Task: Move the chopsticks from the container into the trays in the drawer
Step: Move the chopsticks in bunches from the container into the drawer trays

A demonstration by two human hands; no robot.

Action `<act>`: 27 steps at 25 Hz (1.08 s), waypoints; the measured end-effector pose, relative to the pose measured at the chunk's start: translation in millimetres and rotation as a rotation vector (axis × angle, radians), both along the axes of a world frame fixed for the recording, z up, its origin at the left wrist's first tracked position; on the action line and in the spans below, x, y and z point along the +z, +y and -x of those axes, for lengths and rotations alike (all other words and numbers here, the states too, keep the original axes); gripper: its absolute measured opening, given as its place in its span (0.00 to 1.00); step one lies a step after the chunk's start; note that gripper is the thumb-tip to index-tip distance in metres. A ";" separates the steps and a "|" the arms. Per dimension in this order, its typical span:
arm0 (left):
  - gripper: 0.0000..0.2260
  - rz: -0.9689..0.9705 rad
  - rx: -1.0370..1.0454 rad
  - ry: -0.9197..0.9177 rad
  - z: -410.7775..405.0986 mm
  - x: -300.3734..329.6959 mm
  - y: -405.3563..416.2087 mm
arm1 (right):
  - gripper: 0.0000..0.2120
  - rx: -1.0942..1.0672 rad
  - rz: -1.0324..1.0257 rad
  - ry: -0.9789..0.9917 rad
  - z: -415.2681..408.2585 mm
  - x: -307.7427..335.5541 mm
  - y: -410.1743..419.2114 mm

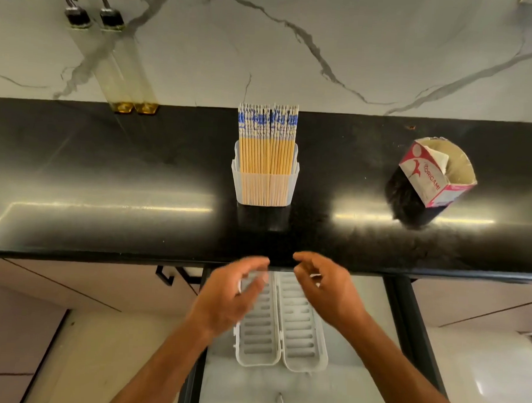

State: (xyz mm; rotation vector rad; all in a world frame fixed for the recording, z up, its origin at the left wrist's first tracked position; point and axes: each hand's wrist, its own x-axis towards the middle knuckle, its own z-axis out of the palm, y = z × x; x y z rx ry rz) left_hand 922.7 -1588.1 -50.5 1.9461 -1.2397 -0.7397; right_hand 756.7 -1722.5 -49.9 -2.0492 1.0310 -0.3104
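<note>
Well beyond both empty hands' grip, chopsticks [266, 140] upright w/in container [264, 187].

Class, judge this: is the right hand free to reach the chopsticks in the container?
Probably yes. The right hand is empty and open, and only bare counter lies between it and the chopsticks.

One container [264, 187] stands on the one black table [107, 179], packed with a single tight row of chopsticks [267, 137]; they are too many and too close to count surely, roughly two dozen tips. Two slotted trays [279, 330] lie side by side in the one open drawer [361, 300]. Two oil bottles [124, 67] stand at the far left. One cut-open carton [436, 175] sits to the right. Two hands are in view, the left hand [233, 294] and the right hand [325, 286].
</note>
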 end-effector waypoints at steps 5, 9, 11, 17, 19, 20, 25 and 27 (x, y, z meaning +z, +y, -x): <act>0.26 -0.565 -0.324 -0.245 53.3 -105.7 31.7 | 0.22 0.319 -0.001 0.520 31.9 -98.4 44.1; 0.24 -0.726 -0.391 -0.376 75.6 -141.1 53.3 | 0.20 0.511 0.004 0.758 48.5 -134.3 67.9; 0.21 -0.751 -0.421 -0.433 78.8 -147.8 57.4 | 0.18 0.539 -0.007 0.748 54.6 -142.0 73.3; 0.22 -0.852 -0.608 -0.460 87.2 -152.7 81.6 | 0.20 0.653 0.004 0.734 72.3 -150.7 93.1; 0.22 -0.869 -0.652 -0.441 89.4 -150.7 88.2 | 0.21 0.681 -0.016 0.730 78.8 -150.3 101.7; 0.22 -0.882 -0.675 -0.428 90.7 -149.1 91.1 | 0.21 0.698 -0.026 0.732 81.5 -149.8 105.9; 0.20 -0.952 -0.728 -0.337 97.2 -139.8 101.8 | 0.26 0.818 -0.110 0.829 91.2 -144.8 124.4; 0.21 -0.962 -0.714 -0.281 97.1 -136.1 100.8 | 0.28 0.817 -0.219 0.859 91.5 -144.8 123.8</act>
